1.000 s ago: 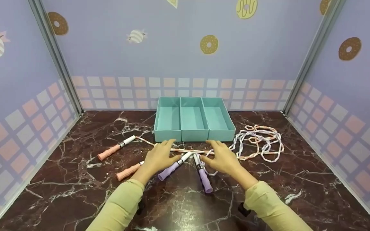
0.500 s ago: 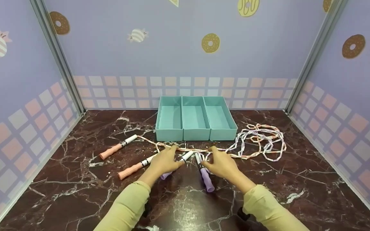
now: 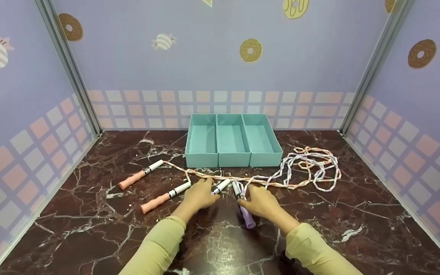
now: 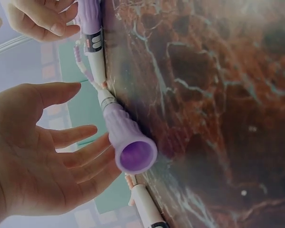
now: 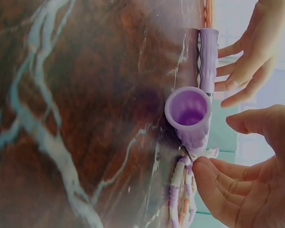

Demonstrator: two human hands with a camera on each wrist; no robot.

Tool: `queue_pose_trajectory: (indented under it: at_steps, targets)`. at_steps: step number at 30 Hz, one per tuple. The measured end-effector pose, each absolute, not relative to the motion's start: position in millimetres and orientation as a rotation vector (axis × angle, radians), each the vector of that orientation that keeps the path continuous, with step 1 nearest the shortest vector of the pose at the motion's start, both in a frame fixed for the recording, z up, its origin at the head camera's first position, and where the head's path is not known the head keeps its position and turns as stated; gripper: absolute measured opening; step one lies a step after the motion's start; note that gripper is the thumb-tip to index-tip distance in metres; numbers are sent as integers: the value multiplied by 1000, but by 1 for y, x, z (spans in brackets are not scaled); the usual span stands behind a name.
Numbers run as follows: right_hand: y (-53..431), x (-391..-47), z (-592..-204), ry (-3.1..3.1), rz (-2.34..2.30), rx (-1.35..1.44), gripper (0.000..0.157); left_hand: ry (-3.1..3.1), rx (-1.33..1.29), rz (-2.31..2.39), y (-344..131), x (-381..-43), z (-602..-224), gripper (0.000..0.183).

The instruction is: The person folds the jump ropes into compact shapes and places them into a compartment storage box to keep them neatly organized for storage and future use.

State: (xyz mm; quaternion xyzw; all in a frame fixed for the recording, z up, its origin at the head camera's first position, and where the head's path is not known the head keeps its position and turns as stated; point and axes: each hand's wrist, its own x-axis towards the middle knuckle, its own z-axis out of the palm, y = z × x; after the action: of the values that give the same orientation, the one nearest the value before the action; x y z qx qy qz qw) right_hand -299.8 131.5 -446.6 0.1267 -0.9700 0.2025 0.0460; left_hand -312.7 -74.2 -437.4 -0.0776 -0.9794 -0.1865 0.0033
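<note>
Taking the middle of the gap between your hands as the dial's centre, your left hand (image 3: pixel 200 194) sat at 9 o'clock and your right hand (image 3: pixel 260 200) at 3. The head view mostly hid the left purple handle (image 4: pixel 122 126) under your left hand, showing its white tip; the left wrist view revealed its hollow purple end and your fingers loosely extended behind it, thumb well apart, gripping nothing. The right purple handle (image 3: pixel 247 219) pointed towards 5 o'clock. The right wrist view showed your right thumb and fingers parted beside it, wrapped around nothing, with beaded strands (image 5: pixel 175 199) close by your fingertips. You could not tell from any view whether either hand touched its handle.

Only the head view took in the whole bench (image 3: pixel 101 233): the teal three-section box (image 3: pixel 201 159) at 12 o'clock, two orange handles (image 3: pixel 155 204) near 9, and the tangled beaded ropes (image 3: pixel 318 165) between 2 and 3.
</note>
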Motion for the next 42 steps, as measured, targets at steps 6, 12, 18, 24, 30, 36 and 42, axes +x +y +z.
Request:
queue_pose_trajectory:
  at_steps: [6, 12, 18, 24, 30, 36, 42]
  targets:
    - [131, -301, -452, -2977, 620, 407, 27, -3088, -211, -529, -71, -314, -443, 55]
    - [131, -301, -454, -3000, 648, 433, 27, -3103, -195, -483, -71, -314, -447, 49]
    - [129, -301, -456, -2985, 680, 459, 32, -3068, -202, -485, -71, -313, -450, 29]
    - [128, -299, -455, -2993, 708, 465, 32, -3050, -207, -526, -72, -311, -452, 17]
    - [129, -300, -454, -2988, 781, 464, 29, -3034, -180, -657, -76, -308, -446, 12]
    - [134, -296, -456, -2952, 921, 455, 24, -2963, -223, -853, -80, -301, -448, 12]
    - [138, -291, -454, -2916, 1089, 391, 22, -2901, -236, -1111, -83, -296, -451, 7]
